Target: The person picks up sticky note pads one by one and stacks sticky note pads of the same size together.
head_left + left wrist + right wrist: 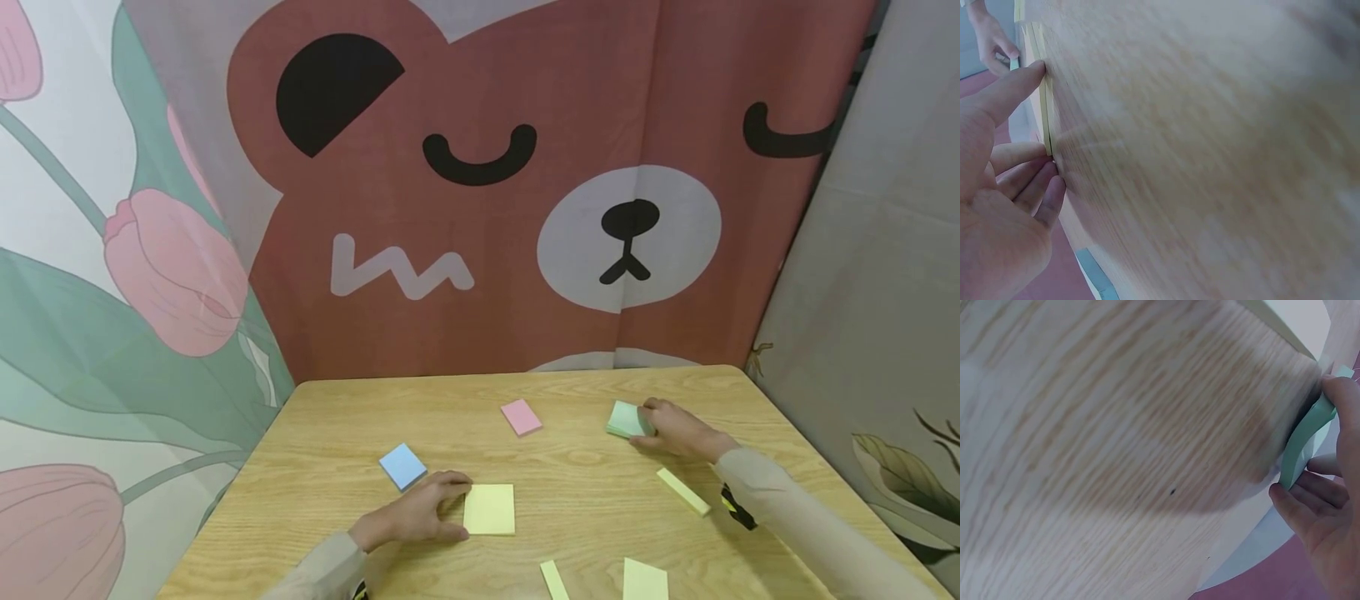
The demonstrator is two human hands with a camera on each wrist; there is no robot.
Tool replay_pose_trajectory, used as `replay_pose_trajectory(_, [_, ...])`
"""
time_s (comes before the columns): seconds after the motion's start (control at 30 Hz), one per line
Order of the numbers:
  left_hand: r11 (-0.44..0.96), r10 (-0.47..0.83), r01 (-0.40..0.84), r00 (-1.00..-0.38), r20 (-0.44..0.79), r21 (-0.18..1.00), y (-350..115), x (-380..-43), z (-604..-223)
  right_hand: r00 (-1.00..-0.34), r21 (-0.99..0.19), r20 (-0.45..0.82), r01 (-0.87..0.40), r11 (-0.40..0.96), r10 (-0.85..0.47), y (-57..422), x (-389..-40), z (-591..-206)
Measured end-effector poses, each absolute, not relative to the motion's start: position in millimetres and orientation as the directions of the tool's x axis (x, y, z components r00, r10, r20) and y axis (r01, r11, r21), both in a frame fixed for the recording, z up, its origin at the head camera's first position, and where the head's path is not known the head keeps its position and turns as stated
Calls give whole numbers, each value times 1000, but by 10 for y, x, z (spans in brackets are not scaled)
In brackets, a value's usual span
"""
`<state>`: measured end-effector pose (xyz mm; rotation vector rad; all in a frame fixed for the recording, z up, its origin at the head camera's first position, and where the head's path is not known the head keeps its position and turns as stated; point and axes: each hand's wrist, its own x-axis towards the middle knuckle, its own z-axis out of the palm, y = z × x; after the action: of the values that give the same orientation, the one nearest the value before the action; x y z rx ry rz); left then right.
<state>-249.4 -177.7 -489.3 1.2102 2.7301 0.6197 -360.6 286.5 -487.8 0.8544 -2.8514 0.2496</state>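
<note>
At the front middle of the table, my left hand (pixel 420 508) holds the left side of a square yellow sticky note pad (pixel 491 510). In the left wrist view, thumb and fingertips lie at opposite ends of the pad's thin edge (pixel 1045 115). At the back right, my right hand (pixel 681 429) grips a light green sticky note pad (pixel 626 419) by its right side. Seen from the right wrist, this pad bows into a curve between thumb and fingers (pixel 1300 447). A blue pad (pixel 403 467) lies just beyond the left hand.
A pink pad (pixel 521 417) lies at the back middle. Narrow yellow pads lie near the right forearm (pixel 682 492) and at the front (pixel 554 579), beside another yellow pad (pixel 645 581). Behind the wooden table (pixel 337 425) hangs a bear-print curtain (pixel 487 333).
</note>
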Motion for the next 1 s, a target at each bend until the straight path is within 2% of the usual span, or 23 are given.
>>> replay_pose_trajectory(0.2, [600,731,693,-678,79,400,-1783,-2494,-4900,-826,-122,203,-555,823,-526,2873,-3576,-4851])
replay_pose_trajectory(0.67, [602,728,692,-681,82,399,-1786,-2508,-4916,-782,-91,273,-601,794,-560,2855,-3556,-4812])
replay_pose_trajectory(1.0, [599,730,694,-679,85,399,-1788,-2498,-4910,-784,-70,269,-596,800,-560,2780,-3507,-4787])
